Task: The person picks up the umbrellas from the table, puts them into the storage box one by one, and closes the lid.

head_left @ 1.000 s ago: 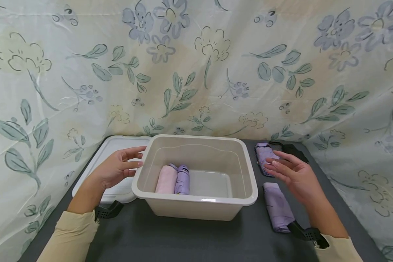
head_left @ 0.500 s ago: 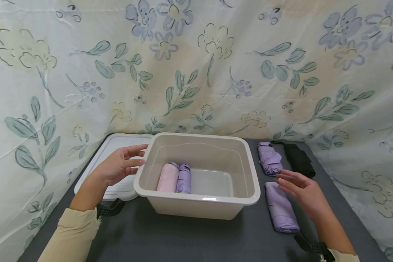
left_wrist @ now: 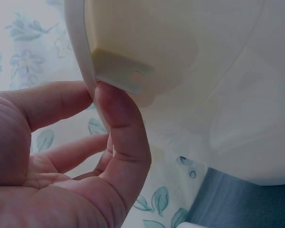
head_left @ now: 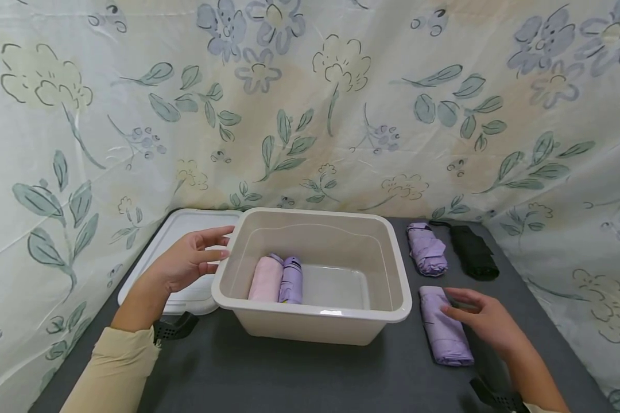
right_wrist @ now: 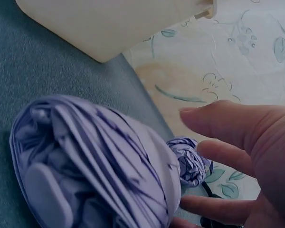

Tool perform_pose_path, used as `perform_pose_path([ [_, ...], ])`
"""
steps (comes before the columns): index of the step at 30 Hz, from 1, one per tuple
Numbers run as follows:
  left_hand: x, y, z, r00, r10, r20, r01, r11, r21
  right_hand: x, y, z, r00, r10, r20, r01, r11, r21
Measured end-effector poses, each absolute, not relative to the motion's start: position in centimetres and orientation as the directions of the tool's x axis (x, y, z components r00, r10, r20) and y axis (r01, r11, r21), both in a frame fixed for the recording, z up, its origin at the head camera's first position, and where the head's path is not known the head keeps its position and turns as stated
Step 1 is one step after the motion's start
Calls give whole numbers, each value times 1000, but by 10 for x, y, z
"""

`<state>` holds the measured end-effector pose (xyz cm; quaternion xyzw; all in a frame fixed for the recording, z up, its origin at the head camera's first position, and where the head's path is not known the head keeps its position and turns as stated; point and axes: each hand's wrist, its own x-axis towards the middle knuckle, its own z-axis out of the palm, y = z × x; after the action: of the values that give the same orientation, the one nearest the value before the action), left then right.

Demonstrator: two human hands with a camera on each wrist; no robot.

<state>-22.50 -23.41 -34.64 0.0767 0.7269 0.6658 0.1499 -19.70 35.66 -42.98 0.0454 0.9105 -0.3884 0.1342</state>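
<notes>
A beige plastic bin (head_left: 310,328) stands mid-table. My left hand (head_left: 185,263) pinches its left rim, which the left wrist view shows between thumb and fingers. Inside, at the left, a pink rolled bundle (head_left: 266,280) lies beside a slim purple one (head_left: 291,281). Right of the bin lies a lavender folded umbrella (head_left: 446,332), its pleated fabric end (right_wrist: 95,156) close up in the right wrist view. My right hand (head_left: 488,324) hovers at its upper right side, thumb over it and fingers spread loosely around its far side, without a grip.
Behind the lavender umbrella lie a second purple folded umbrella (head_left: 426,249) and a black one (head_left: 473,252) with a strap. A white lid (head_left: 152,261) lies flat left of the bin, partly behind my left arm. Floral cloth (head_left: 310,115) hangs around the dark tabletop (head_left: 299,378).
My right hand has come down and toward me, from over the purple umbrella at the back to beside the lavender one. My left hand stays at the bin's rim.
</notes>
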Motion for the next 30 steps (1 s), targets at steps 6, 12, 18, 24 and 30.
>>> perform_pose_path([
  [6, -226, -233, -347, -942, 314, -115, -87, 102, 991, -195, 363, -434, -953, -35, -302, 196, 689, -698],
  [12, -226, -233, -347, -944, 308, -117, -89, 101, 991, -196, 365, -436, -941, -89, -328, 194, 653, -732],
  [18, -226, -234, -350, -943, 311, -120, -94, 100, 991, -197, 368, -435, -929, -133, -346, 186, 639, -746],
  [24, -227, -235, -352, -943, 311, -117, -90, 102, 991, -200, 370, -436, -918, -161, -363, 178, 650, -739],
  [30, -226, -236, -348, -943, 314, -113, -87, 98, 991, -205, 369, -437, -918, -155, -364, 171, 675, -718],
])
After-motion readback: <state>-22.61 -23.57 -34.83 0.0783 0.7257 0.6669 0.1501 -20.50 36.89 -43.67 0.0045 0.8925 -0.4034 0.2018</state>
